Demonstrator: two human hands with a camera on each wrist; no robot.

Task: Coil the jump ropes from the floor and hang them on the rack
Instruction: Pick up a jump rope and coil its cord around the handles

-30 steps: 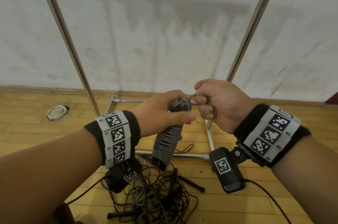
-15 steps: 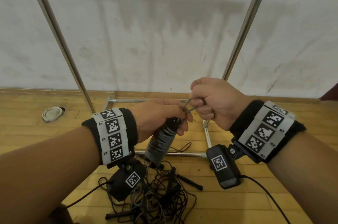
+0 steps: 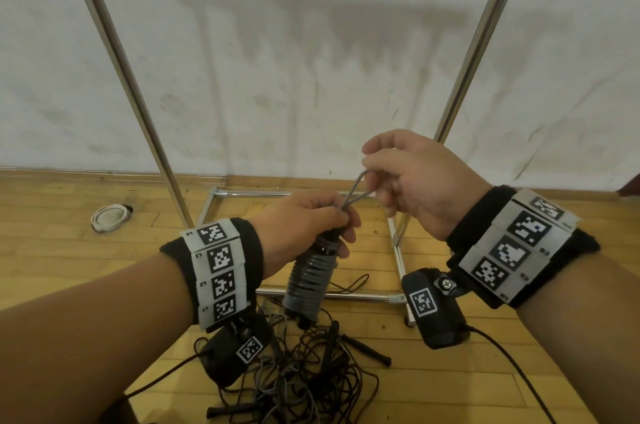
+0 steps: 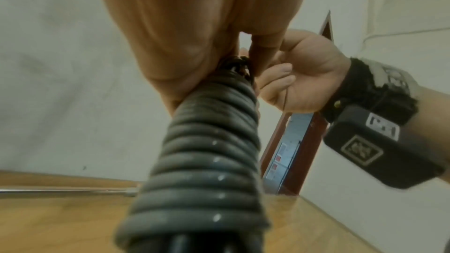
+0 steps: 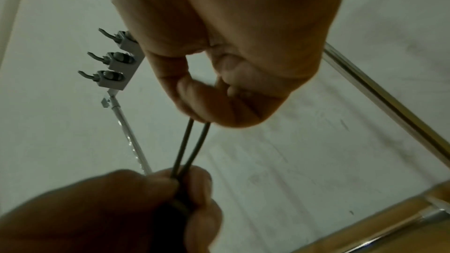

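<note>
The left hand (image 3: 304, 226) grips the top of a coiled rope (image 3: 310, 280). The grey cord is wound round and round black handles, so it looks like a fat, bumpy spring (shiny in spots, seen from the left wrist). It hangs tilted in the air, above the floor.

A thin loop (image 3: 356, 189) of the same cord sticks out of the top. The right hand (image 3: 412, 181) pinches the far end of that loop between thumb and fingers. From the right wrist the loop shows as two smooth, thin strands side by side. The tip of the loop is hidden inside the fingers.

The rack (image 3: 138, 91) is made of shiny round metal poles. Its top is cut off in the head view. The right wrist view shows small grey hooks (image 5: 114, 61) on a metal bar, partly behind the hand.

On the wooden floor (image 3: 52, 250) lies a messy pile (image 3: 304, 378) of thin dark ropes with black stick handles. How many ropes are there is hard to tell. The wrist cameras cover part of it. A small white ring (image 3: 109, 215) lies near the wall, well apart from the pile.
</note>
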